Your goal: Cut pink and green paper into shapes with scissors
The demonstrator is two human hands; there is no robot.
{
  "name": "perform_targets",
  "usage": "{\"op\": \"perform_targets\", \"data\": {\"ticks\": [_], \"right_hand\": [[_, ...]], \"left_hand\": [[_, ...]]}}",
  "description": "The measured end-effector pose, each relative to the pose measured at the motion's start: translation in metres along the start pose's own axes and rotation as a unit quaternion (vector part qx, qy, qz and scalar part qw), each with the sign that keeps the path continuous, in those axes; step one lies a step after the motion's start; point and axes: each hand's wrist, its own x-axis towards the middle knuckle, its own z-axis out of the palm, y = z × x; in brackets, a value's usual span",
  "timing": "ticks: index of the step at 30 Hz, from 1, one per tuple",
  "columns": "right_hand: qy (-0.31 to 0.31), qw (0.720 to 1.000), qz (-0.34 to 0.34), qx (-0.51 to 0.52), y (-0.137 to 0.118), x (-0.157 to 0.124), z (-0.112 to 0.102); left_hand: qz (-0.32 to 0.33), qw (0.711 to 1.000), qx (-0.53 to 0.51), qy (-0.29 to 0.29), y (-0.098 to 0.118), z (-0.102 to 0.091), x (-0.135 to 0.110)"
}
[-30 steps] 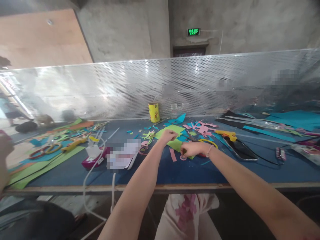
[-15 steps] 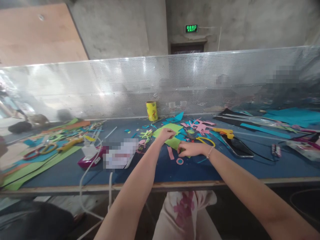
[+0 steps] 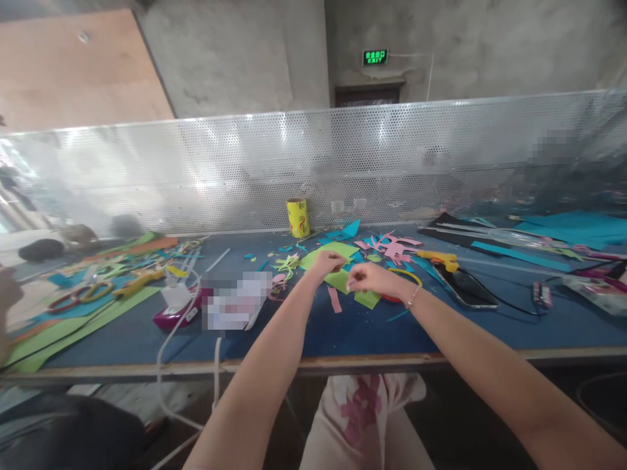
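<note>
My left hand (image 3: pixel 327 264) is closed over the light green paper (image 3: pixel 353 250), its fingers curled; what they pinch, if anything, is hidden. Just to its right, my right hand (image 3: pixel 376 279) is raised a little above the table with thumb and fingers pinched together. A small pale edge shows at those fingertips, probably the round pink and blue paper piece. Below the hands lie a green paper piece (image 3: pixel 367 299) and a pink strip (image 3: pixel 334 299). Scissors with yellow and orange handles (image 3: pixel 410 274) are partly hidden behind my right hand.
A yellow tape roll (image 3: pixel 298 218) stands by the perforated metal screen (image 3: pixel 235 170). Pink paper scraps (image 3: pixel 396 248), a yellow glue gun (image 3: pixel 438 260) and a phone (image 3: pixel 467 287) lie to the right. Leftward are a purple power strip (image 3: pixel 179 314), red-and-yellow scissors (image 3: pixel 81 297) and another person's hand (image 3: pixel 7 297).
My right hand has risen and moved nearer my left hand. The round pink and blue piece is gone from the tabletop. My left hand has barely moved.
</note>
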Motion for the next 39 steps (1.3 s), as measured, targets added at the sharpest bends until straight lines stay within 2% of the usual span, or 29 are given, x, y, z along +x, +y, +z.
{"op": "perform_targets", "data": {"ticks": [1, 3, 5, 7, 13, 18, 23, 32, 39], "right_hand": [[0.065, 0.996, 0.009, 0.056, 0.005, 0.002, -0.005], [0.176, 0.97, 0.031, 0.165, 0.014, 0.006, -0.013], [0.24, 0.938, 0.046, 0.244, 0.02, 0.009, -0.019], [0.266, 0.92, 0.056, 0.282, 0.023, 0.009, -0.021], [0.262, 0.919, 0.071, 0.284, 0.021, 0.009, -0.019], [0.246, 0.919, 0.045, 0.306, 0.024, 0.011, -0.017], [0.257, 0.916, 0.048, 0.303, 0.022, 0.011, -0.016], [0.252, 0.925, 0.048, 0.279, 0.021, 0.01, -0.017], [0.253, 0.923, 0.054, 0.284, 0.018, 0.008, -0.017]], "left_hand": [[-0.002, 1.0, -0.018, 0.006, 0.0, 0.001, -0.001], [-0.009, 0.998, -0.055, 0.018, 0.001, 0.005, -0.003], [-0.016, 0.996, -0.088, 0.026, 0.002, 0.01, -0.004], [-0.012, 0.993, -0.112, 0.036, 0.004, 0.014, -0.005], [0.032, 0.991, -0.112, 0.065, 0.007, 0.024, -0.006], [0.052, 0.994, -0.078, 0.058, 0.006, 0.03, -0.006], [0.068, 0.995, -0.062, 0.045, 0.004, 0.03, -0.004], [0.015, 0.992, -0.124, 0.031, 0.013, 0.032, -0.012], [0.003, 0.989, -0.146, 0.029, 0.019, 0.033, -0.016]]}}
